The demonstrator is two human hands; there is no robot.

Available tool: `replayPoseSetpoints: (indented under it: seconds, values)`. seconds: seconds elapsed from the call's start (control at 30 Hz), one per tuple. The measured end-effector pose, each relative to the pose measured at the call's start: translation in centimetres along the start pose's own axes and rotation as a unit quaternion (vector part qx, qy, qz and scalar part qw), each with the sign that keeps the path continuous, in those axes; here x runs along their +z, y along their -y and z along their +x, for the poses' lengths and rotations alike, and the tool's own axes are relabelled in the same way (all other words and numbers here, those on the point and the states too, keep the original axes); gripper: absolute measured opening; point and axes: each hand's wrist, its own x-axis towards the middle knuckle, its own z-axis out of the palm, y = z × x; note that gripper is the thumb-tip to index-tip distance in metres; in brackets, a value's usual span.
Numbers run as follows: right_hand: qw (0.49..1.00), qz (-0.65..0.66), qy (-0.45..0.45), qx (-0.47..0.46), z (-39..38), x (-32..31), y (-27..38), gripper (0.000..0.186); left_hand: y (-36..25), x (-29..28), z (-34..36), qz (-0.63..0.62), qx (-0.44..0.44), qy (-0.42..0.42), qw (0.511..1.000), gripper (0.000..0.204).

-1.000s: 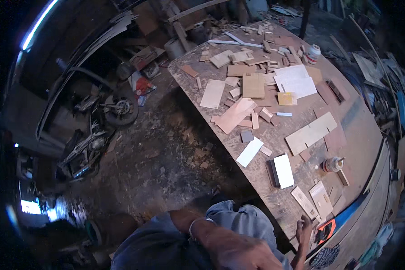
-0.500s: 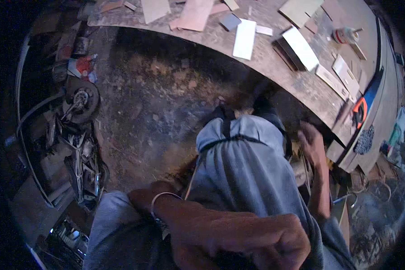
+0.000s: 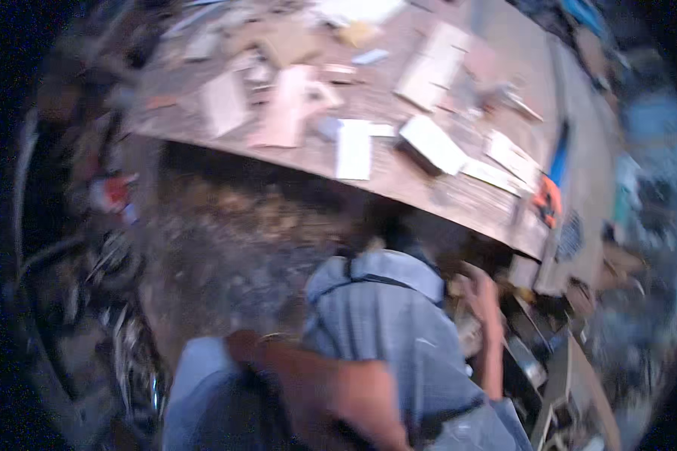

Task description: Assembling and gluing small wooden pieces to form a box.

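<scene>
My left hand (image 3: 361, 398) is close to the camera at the lower middle, above my lap. A thin bracelet circles its wrist, and motion smears its fingers, so its grip does not show. To the right of my knee hangs my right hand (image 3: 477, 293), its fingers loosely apart with nothing seen in them. It is near the front edge of the wooden workbench (image 3: 466, 210). A white rectangular piece (image 3: 353, 150) lies near that edge. Right of it stands a white-topped block (image 3: 432, 144) with dark sides. Grey trousers (image 3: 384, 323) cover my legs.
Several thin boards, among them a pinkish one (image 3: 284, 113) and a pale one (image 3: 433, 68), are scattered over the bench. An orange-handled saw (image 3: 547, 201) lies at its right end. Wood offcuts (image 3: 572, 391) stand low on the right. Metal parts (image 3: 132, 353) clutter the left.
My view has tilted up and turned right, showing more of the bench. My left hand, curled near the camera before, appears farther left and blurred. My right hand still hangs beside my knee.
</scene>
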Motion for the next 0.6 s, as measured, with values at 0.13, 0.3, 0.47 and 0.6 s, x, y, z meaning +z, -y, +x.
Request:
replayPoseSetpoints:
  seconds: [0.13, 0.3, 0.47, 0.6]
  values:
    - [0.995, 0.073, 0.053, 0.041, 1.1, 0.2, 3.1, 0.041, -1.7, -2.0, -4.2, -0.052, 0.041, -0.119, 0.991, 0.069]
    - [0.998, 0.004, 0.045, -0.047, 5.9, 0.0, -1.9, 0.039, 0.1, -8.9, -0.6, -0.007, 0.004, -0.310, 0.951, 0.050]
    - [0.999, 0.035, -0.001, -0.002, 13.6, -3.5, -5.3, 0.046, -2.2, -11.0, 2.5, 0.127, -0.079, -0.547, 0.824, 0.045]
    - [0.990, 0.132, -0.012, 0.044, 19.2, -3.9, -7.3, 0.043, -1.4, -20.7, -5.4, 0.434, -0.300, -0.753, 0.394, 0.037]
